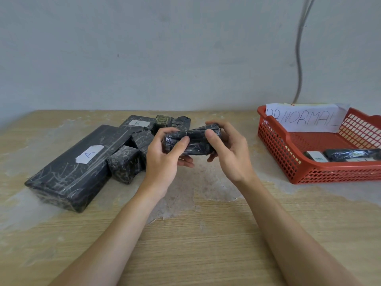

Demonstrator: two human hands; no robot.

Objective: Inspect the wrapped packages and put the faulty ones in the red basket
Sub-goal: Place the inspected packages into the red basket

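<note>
Scuffed wooden table (pixel 206 244), grey wall (pixel 185 48) behind.
I see left hand (pixel 162 159) and right hand (pixel 228 153) curled round a crinkled black-wrapped package (pixel 195 141) above it; red mesh basket (pixel 329 172) is cropped at right.

The rolled package (pixel 191 142) is black, crossed with thin pale scratchy lines. The long box (pixel 70 168) wears the same black wrap with whitish streaks; its label (pixel 89 154) is white with a blue letter A. One small cube (pixel 164 120) looks olive-green under the lines (a mottled, yellowish tint). The basket (pixel 278 149) is red, a grid of square holes. Its paper sign (pixel 305 118) is white with dark lettering. The table (pixel 195 244) is light wood grain with pale chalky patches.
</note>
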